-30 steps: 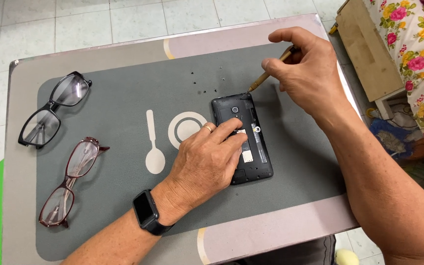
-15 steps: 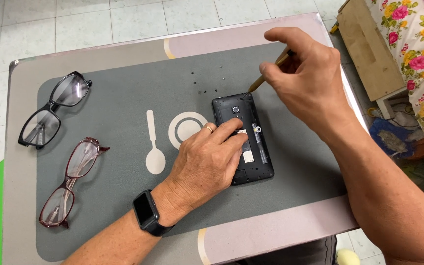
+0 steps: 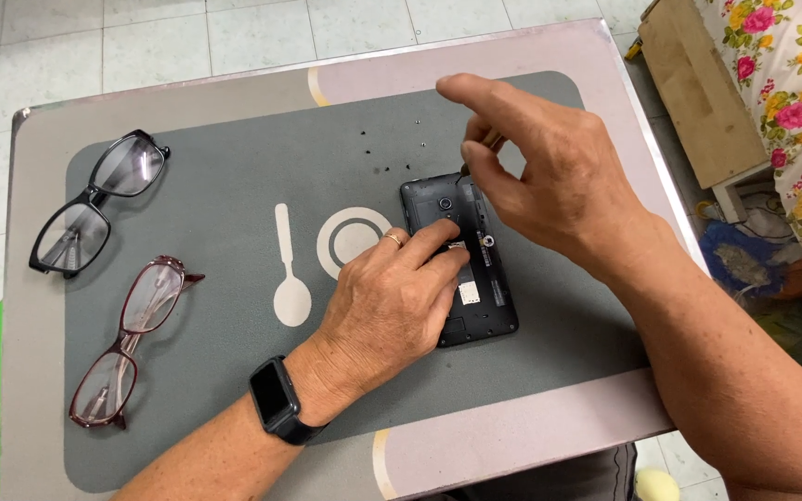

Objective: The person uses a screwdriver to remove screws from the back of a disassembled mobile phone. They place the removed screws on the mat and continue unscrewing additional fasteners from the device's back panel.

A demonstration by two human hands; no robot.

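Fingers [image 3: 433,243] of the left hand [image 3: 387,311] press flat on the opened black phone [image 3: 475,278], pinning it without gripping and covering its left side, while the right hand [image 3: 559,176] hovers over the phone's top edge, thumb and fingers pinched on a slim tool [image 3: 492,142] whose shaft is almost wholly hidden behind the knuckles and whose tip cannot be made out. Phone lies on the grey mat [image 3: 215,371] just right of the printed spoon-and-ring mark, with tiny dark screws [image 3: 384,169] scattered just above it, too small to count reliably. Black glasses [image 3: 95,204] and red glasses [image 3: 132,343] lie well left of the phone.
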